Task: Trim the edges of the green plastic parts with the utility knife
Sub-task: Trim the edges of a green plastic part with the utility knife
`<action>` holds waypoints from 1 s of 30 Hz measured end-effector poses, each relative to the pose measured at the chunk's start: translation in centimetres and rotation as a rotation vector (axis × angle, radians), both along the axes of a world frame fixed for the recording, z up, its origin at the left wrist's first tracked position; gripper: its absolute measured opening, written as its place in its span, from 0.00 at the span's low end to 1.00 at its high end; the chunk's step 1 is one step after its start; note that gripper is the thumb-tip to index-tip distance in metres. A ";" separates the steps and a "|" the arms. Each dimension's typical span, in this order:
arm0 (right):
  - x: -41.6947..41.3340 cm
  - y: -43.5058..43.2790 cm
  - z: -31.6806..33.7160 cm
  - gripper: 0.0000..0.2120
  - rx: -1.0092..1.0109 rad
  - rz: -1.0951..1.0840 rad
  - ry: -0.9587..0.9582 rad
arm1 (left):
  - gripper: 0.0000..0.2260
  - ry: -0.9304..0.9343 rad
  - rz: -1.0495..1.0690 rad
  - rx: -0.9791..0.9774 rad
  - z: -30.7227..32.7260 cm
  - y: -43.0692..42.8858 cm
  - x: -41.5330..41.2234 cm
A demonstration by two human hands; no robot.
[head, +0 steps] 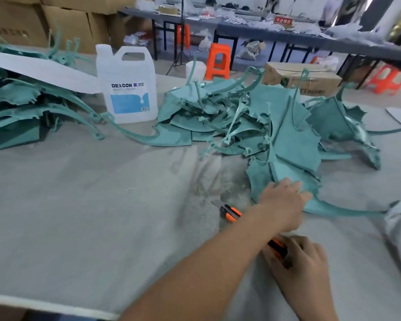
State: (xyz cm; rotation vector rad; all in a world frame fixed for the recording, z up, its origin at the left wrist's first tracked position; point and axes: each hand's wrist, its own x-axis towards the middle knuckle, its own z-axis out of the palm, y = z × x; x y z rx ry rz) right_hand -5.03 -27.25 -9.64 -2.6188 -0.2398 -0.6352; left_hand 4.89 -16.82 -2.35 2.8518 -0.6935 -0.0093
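Left hand (283, 200) is out over the surface (102, 205), its fingers laid fairly flat on the near corner of the green part (292, 154), pressing it rather than pinching as far as the blur lets me judge. That part sits at the front of the heap of green parts (218, 117), with a thin curved tail running off to the right. The right hand (303, 258) sits nearer the body, its grip curled round the handle of the utility knife (232, 212). Here's the catch: the knife's long axis runs up and to the left, passing under the left forearm, so the blade tip points away from the part, which lies ahead and to the right of it. The left hand is the nearer one. I'd say the blade has to swing right, clear of that forearm, before any trimming.
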 end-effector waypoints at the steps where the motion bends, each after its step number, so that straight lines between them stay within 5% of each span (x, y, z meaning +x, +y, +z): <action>1: 0.0 0.0 0.0 0.23 0.006 0.015 -0.016 | 0.25 0.019 0.007 0.099 -0.3 -0.3 0.7; 6: -0.2 0.1 0.3 0.21 0.000 0.048 0.019 | 0.15 -0.212 -0.066 0.273 -0.4 -0.4 2.3; 11: -0.3 -0.1 0.7 0.17 0.030 0.062 0.015 | 0.17 -0.541 -0.092 -0.038 2.0 2.4 1.6; 16: -0.4 -0.2 0.6 0.13 0.022 0.053 0.011 | 0.12 -0.514 0.040 -0.697 6.0 8.4 -2.0; 21: -0.4 0.0 0.3 0.24 -0.047 0.020 0.079 | 0.15 -0.362 0.311 -1.217 7.2 17.3 -9.4; 25: -0.2 0.6 0.3 0.25 -0.108 0.049 0.063 | 0.12 -0.370 0.567 -1.325 4.7 22.6 -13.7; 30: -0.6 0.0 0.2 0.20 0.075 0.029 0.021 | 0.11 -0.246 0.707 -1.300 -1.0 22.8 -15.6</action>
